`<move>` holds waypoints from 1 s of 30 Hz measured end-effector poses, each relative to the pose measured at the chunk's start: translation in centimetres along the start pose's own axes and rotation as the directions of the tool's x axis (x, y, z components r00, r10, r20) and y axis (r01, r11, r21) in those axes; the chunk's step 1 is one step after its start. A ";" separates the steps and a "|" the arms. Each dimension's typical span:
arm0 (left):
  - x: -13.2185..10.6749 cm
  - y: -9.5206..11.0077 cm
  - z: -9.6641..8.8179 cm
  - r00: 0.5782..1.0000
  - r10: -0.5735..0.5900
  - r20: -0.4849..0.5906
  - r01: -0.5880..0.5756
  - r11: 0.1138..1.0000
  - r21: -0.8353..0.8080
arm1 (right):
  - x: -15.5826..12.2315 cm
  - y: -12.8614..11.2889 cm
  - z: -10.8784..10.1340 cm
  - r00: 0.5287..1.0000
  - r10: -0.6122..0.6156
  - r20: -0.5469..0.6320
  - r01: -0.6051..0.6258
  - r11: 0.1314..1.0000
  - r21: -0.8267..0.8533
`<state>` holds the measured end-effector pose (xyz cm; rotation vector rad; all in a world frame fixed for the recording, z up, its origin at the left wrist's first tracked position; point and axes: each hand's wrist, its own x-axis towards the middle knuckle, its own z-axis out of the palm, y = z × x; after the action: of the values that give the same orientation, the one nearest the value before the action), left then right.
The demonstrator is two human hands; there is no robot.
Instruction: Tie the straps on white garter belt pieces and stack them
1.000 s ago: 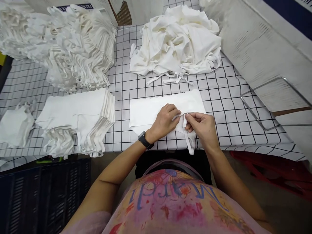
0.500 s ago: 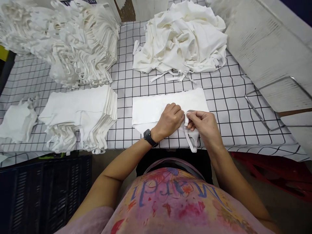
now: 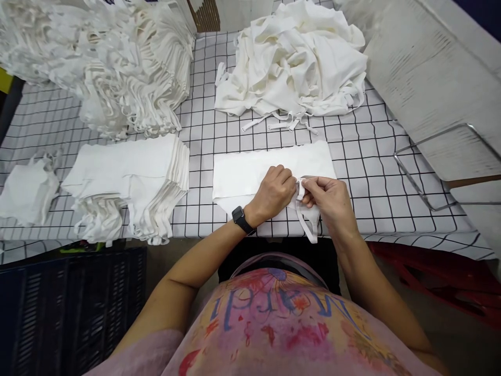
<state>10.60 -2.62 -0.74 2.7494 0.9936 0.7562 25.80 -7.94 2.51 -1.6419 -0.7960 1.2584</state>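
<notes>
Head view: the left hand point(image 3: 274, 192) and right hand point(image 3: 327, 199) both pinch a strap point(image 3: 306, 219) of the folded cloth point(image 3: 250, 169), which lies on the checked tabletop point(image 3: 364, 156), a stack point(image 3: 133, 177) beside it.

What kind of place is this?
Likely a garment workshop: a neat stack of folded white cloth pieces, a loose heap of unfolded ones, and the left hand and right hand pinching a strap on the checked tablecloth.

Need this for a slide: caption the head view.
The left hand and right hand pinch a white strap on a folded cloth; checked table, stack left, heap behind.
</notes>
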 end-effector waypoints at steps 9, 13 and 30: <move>-0.1 0.1 0.0 0.999 0.045 -0.021 -0.045 0.999 0.025 | -0.1 -0.2 0.2 1.000 -0.017 -0.012 0.017 1.000 -0.022; 0.0 0.0 0.0 0.995 0.089 -0.041 -0.086 0.994 0.071 | -0.2 -0.2 0.2 1.000 -0.009 0.000 0.009 0.999 -0.031; 0.0 -0.1 0.0 0.994 0.104 0.028 -0.106 0.990 0.093 | 0.0 -0.5 -0.1 0.995 0.051 0.087 -0.040 0.991 -0.126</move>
<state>10.55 -2.52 -0.78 2.9047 0.9088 0.7082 25.89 -7.73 3.00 -1.7201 -0.9125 1.3465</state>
